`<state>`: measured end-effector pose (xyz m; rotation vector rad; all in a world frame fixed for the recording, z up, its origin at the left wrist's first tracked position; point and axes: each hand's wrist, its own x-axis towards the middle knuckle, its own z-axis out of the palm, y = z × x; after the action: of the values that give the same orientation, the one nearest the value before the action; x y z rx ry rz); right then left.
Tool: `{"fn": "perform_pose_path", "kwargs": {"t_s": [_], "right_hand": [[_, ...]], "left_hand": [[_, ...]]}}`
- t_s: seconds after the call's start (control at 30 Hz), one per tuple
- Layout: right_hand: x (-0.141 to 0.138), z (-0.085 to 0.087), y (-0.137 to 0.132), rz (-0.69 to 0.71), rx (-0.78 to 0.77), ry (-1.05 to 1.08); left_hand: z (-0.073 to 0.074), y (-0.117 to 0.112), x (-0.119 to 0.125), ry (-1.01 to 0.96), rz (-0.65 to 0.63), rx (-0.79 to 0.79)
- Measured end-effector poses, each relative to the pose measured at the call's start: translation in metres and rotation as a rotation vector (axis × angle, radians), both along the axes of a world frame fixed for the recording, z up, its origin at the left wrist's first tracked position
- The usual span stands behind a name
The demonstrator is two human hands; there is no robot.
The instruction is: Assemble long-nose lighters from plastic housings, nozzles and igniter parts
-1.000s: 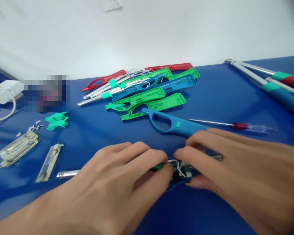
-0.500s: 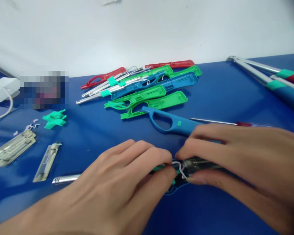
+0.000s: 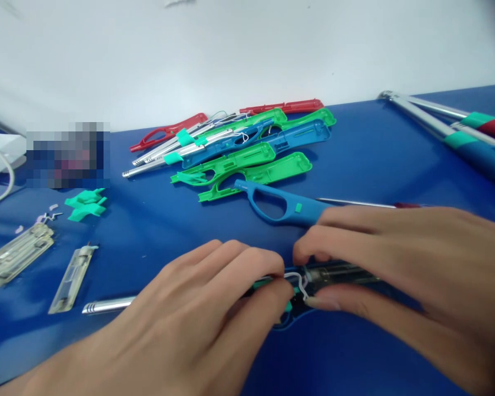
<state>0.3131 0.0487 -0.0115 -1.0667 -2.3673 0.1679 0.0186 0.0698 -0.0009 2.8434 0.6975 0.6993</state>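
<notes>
An opened blue stick lighter (image 3: 291, 322) lies low in the middle of the head view, partly hidden by both hands. Its silver barrel (image 3: 107, 305) sticks out left from under my left hand (image 3: 206, 297), whose thumb and fingers are closed on the lighter's middle near a green part. At the other end, my right hand (image 3: 379, 258) curls round the clear fuel tank (image 3: 334, 275) in the shell. The right thumb tip touches a looped white wire (image 3: 302, 285). Just behind is a blue handle half (image 3: 299, 208), its end covered by my right hand.
Green shell halves (image 3: 259, 157), red shell halves (image 3: 160, 133) and metal barrels lie at the back. Left are green triggers (image 3: 86, 204) and clear tanks (image 3: 72, 280). A screwdriver (image 3: 355, 203) lies behind my right hand. Whole stick lighters (image 3: 462, 140) are far right.
My right index finger has lifted slightly from the lighter, showing more of the clear tank. The view has shifted a little; my left hand keeps its hold.
</notes>
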Motion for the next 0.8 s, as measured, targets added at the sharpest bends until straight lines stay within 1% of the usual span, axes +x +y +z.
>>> {"fn": "perform_pose_path", "kwargs": {"t_s": [0.07,0.13,0.27,0.33,0.43,0.53,0.63,0.8], "right_hand": [[0.001,-0.002,-0.003,0.016,0.007,-0.157],[0.001,-0.004,-0.004,0.015,0.036,-0.240],[-0.002,-0.006,-0.004,-0.061,0.040,-0.166],[-0.003,-0.006,-0.004,-0.060,0.021,-0.178],[-0.004,-0.004,-0.004,-0.058,0.005,-0.232],[-0.009,0.001,-0.003,-0.062,-0.025,-0.219],[-0.015,0.004,-0.001,-0.035,-0.036,-0.197],[-0.016,0.005,0.004,0.005,0.055,-0.211]], "left_hand": [[0.003,-0.001,0.001,0.049,0.004,-0.008],[0.003,-0.002,0.000,0.071,0.013,-0.012],[-0.004,-0.003,0.000,0.018,0.012,0.050],[-0.006,-0.002,-0.001,0.021,0.014,0.069],[-0.006,-0.002,-0.002,0.021,0.014,0.065],[-0.002,-0.002,-0.003,0.066,0.010,0.065],[0.002,-0.002,-0.001,0.103,0.003,0.043],[0.006,-0.002,-0.002,0.098,-0.002,-0.066]]}}
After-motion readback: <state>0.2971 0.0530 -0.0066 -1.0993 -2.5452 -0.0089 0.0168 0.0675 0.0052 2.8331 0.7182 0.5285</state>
